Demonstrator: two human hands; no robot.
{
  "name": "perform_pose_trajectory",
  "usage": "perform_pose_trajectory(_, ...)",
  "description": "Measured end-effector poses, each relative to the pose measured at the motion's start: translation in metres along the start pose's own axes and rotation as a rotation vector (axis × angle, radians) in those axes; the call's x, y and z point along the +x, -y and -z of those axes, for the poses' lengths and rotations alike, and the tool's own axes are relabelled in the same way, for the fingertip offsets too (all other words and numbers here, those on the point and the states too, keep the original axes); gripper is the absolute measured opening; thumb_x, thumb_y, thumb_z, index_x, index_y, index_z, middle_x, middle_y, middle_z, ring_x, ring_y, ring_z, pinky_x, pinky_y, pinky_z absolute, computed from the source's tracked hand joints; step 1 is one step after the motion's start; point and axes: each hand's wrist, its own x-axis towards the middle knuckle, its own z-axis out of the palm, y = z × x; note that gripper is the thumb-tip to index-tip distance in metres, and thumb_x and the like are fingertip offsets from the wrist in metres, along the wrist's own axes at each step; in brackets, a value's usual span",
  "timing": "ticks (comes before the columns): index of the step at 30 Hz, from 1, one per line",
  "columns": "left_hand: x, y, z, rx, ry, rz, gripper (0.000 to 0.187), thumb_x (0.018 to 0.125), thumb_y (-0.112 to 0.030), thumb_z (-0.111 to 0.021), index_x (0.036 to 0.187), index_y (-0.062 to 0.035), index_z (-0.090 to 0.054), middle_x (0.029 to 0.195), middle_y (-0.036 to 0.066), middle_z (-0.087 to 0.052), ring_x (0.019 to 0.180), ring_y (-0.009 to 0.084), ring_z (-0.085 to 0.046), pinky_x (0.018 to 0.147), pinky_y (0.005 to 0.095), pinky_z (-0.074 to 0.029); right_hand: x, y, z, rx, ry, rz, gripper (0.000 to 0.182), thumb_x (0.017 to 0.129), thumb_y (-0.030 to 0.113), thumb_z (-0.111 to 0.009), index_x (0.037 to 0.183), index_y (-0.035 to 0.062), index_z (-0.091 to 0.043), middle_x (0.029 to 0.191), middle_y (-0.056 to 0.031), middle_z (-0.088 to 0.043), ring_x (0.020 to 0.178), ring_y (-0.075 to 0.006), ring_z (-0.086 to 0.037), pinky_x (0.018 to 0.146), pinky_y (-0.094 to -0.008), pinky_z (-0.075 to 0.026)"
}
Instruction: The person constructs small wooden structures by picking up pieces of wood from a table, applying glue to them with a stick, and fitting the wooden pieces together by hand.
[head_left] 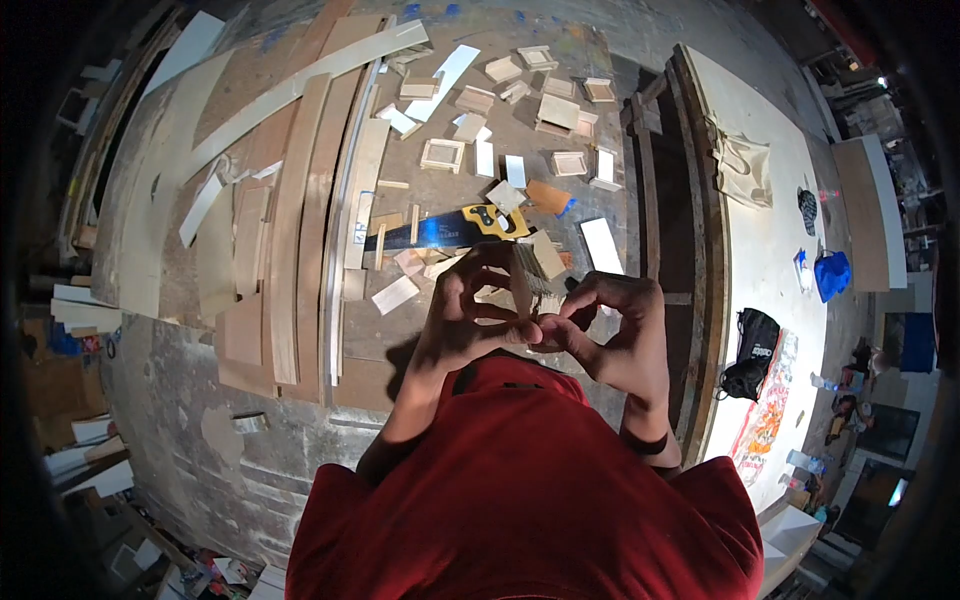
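My left hand is closed around a small, thin wooden piece, held upright in front of my red shirt. My right hand is pinched at the lower end of that piece, its fingertips meeting those of my left hand. Whatever sits between the right fingertips is too small to make out. Just beyond my hands lies a handsaw with a yellow and black handle. Small wood offcuts are scattered around it, and several little wooden frames lie farther up the work surface.
Long wooden boards are stacked to the left. On the right, a pale-topped bench carries a cloth bag, a black pouch and a blue item. A white strip lies near my right hand.
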Motion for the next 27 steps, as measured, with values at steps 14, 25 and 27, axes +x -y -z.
perform_pose_trajectory(14, 0.007, -0.001, -0.001, 0.106, -0.010, -0.040, 0.092, 0.055, -0.029, -0.101, 0.130, -0.0040, -0.054, 0.120, 0.006, -0.060, 0.103, 0.0177, -0.064, 0.078, 0.0360, -0.066, 0.004, 0.002, 0.003, -0.090, -0.062, 0.004, 0.018, 0.075, 0.012, -0.086, 0.078, 0.0007, -0.072, 0.071, -0.0084, -0.070, 0.060, -0.0140, -0.062, 0.058, -0.0271, -0.048)
perform_pose_trajectory(25, 0.006, -0.001, -0.006, 0.017, -0.006, -0.006, 0.093, 0.055, -0.026, -0.101, 0.130, -0.0007, -0.053, 0.117, 0.009, -0.061, 0.104, 0.0186, -0.066, 0.076, 0.0350, -0.066, 0.002, 0.005, 0.010, -0.239, -0.042, 0.117, 0.022, 0.072, 0.011, -0.089, 0.077, 0.0006, -0.071, 0.070, -0.0089, -0.069, 0.059, -0.0154, -0.063, 0.057, -0.0263, -0.048)
perform_pose_trajectory(27, 0.007, 0.000, -0.006, 0.022, -0.005, 0.002, 0.094, 0.054, -0.026, -0.101, 0.131, -0.0006, -0.052, 0.118, 0.010, -0.061, 0.104, 0.0188, -0.066, 0.076, 0.0351, -0.066, 0.001, 0.005, 0.012, -0.273, -0.029, 0.164, 0.021, 0.072, 0.011, -0.089, 0.077, 0.0008, -0.071, 0.070, -0.0095, -0.070, 0.059, -0.0163, -0.065, 0.056, -0.0265, -0.049)
